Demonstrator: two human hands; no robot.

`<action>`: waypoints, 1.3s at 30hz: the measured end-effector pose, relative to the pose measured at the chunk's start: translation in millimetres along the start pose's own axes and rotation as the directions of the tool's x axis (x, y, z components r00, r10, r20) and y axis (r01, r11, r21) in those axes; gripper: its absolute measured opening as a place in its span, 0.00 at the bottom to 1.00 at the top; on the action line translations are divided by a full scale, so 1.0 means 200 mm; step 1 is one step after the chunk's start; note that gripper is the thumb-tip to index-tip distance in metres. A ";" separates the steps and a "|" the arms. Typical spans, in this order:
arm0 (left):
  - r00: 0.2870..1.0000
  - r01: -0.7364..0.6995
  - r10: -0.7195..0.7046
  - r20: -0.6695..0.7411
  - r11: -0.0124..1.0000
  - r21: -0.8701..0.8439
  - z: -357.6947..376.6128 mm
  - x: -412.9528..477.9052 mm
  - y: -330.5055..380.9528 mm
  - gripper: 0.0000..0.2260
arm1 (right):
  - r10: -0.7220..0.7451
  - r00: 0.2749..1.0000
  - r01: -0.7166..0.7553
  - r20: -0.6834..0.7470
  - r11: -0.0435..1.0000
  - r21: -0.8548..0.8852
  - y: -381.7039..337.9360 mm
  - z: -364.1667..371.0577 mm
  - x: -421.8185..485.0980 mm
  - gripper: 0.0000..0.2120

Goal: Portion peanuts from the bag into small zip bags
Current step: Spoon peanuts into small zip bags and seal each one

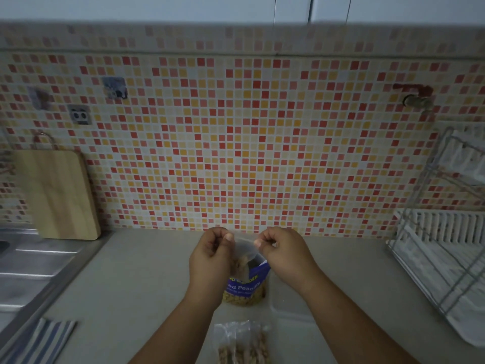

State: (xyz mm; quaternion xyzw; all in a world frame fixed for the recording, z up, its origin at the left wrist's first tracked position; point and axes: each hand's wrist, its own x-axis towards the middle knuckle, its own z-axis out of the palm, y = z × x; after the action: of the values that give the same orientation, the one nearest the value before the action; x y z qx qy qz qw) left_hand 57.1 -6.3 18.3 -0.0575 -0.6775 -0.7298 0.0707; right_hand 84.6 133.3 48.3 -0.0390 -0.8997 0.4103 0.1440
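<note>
A blue peanut bag [248, 286] stands upright on the grey counter [136, 279], its top open and peanuts showing through its clear lower part. Above it hangs a small clear zip bag [245, 248] with some peanuts inside. My left hand [211, 254] pinches the zip bag's top left corner. My right hand [282, 249] pinches its top right corner, stretching the top edge between both hands. Filled small zip bags [242, 342] lie in a pile near the counter's front edge.
A steel sink [29, 266] lies at the left, with a wooden cutting board [60, 195] leaning on the tiled wall behind it. A striped cloth [39, 342] sits at the front left. A white dish rack [446, 248] stands at the right.
</note>
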 end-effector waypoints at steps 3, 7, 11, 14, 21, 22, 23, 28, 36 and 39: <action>0.998 0.069 -0.070 0.000 0.996 0.060 -0.04 -0.02 -0.09 0.07 | 0.071 0.996 -0.076 0.054 0.993 0.095 0.04 0.05 -0.04 0.07; 0.971 0.240 -0.240 0.004 0.971 0.006 -0.09 -0.06 -0.24 0.07 | 0.194 0.969 -0.224 0.152 0.951 0.211 0.13 0.15 -0.09 0.08; 0.908 0.404 -0.409 -0.091 0.912 -0.068 -0.19 -0.09 -0.45 0.06 | 0.306 0.893 -0.337 0.329 0.941 0.039 0.26 0.28 -0.13 0.15; 0.831 0.532 -0.529 -0.170 0.846 -0.035 -0.28 -0.11 -0.66 0.05 | 0.376 0.831 -0.307 0.411 0.925 -0.226 0.37 0.43 -0.16 0.10; 0.804 0.587 -0.475 -0.358 0.730 0.351 -0.40 -0.18 -0.88 0.08 | 0.508 0.805 -0.291 0.305 0.787 -0.544 0.46 0.70 -0.22 0.25; 0.816 0.573 -0.460 -0.351 0.725 0.381 -0.40 -0.18 -0.87 0.09 | 0.513 0.806 -0.298 0.295 0.783 -0.545 0.47 0.72 -0.22 0.25; 0.821 0.567 -0.455 -0.345 0.722 0.396 -0.39 -0.18 -0.87 0.08 | 0.520 0.804 -0.307 0.289 0.779 -0.547 0.47 0.73 -0.22 0.24; 0.819 0.573 -0.462 -0.340 0.693 0.438 -0.38 -0.16 -0.90 0.07 | 0.552 0.765 -0.377 0.332 0.801 -0.464 0.48 0.78 -0.21 0.17; 0.816 0.578 -0.470 -0.337 0.640 0.506 -0.33 -0.16 -0.91 0.07 | 0.534 0.708 -0.696 0.462 0.639 0.327 0.50 0.65 -0.21 0.05; 0.812 0.577 -0.499 -0.304 0.602 0.552 -0.31 -0.15 -0.88 0.08 | 0.501 0.710 -0.702 0.496 0.567 0.431 0.48 0.57 -0.20 0.03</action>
State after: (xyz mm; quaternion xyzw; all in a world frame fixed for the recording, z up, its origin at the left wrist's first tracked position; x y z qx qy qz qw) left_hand 55.8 -54.2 -164.6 0.2192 -0.8582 -0.4537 -0.0976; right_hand 85.7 106.6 -103.0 -0.2336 -0.6649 0.6936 -0.1491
